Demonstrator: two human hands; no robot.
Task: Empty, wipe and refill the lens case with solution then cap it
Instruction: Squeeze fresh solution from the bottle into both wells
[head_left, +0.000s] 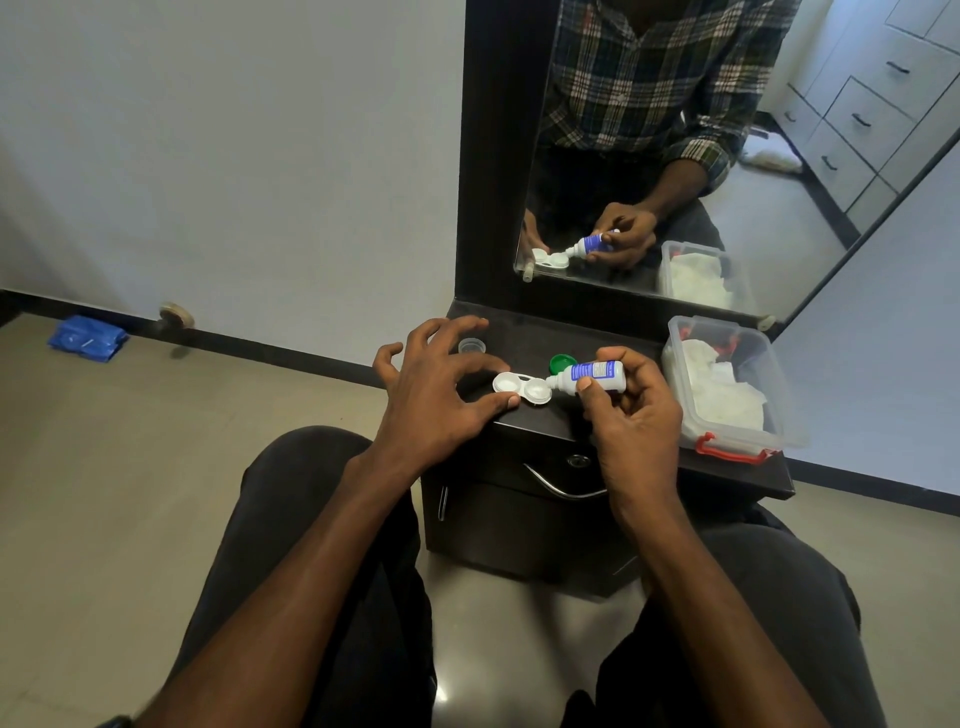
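We are seated at a small dark dresser top (545, 421) with a drawer below and a dark-framed mirror (675, 171) standing along its back edge, set against a pale wall over a beige tiled floor (208, 415). One blue packet (87, 338) lies on the floor by the black skirting, well apart from us.

On the top we count one white lens case (522, 387) with two open wells, near the front edge toward the left corner; one green cap (562, 362) just behind it; one clear small cap (472, 345) toward the back left; and one clear plastic box (727, 384) with red latches at the right edge, holding white tissues.

Our left hand (436, 395) steadies the case, thumb tip touching its front side, the other fingers spread and raised. Our right hand (631, 410) grips one solution bottle (589, 376), tilted sideways with its nozzle over the case's right well.
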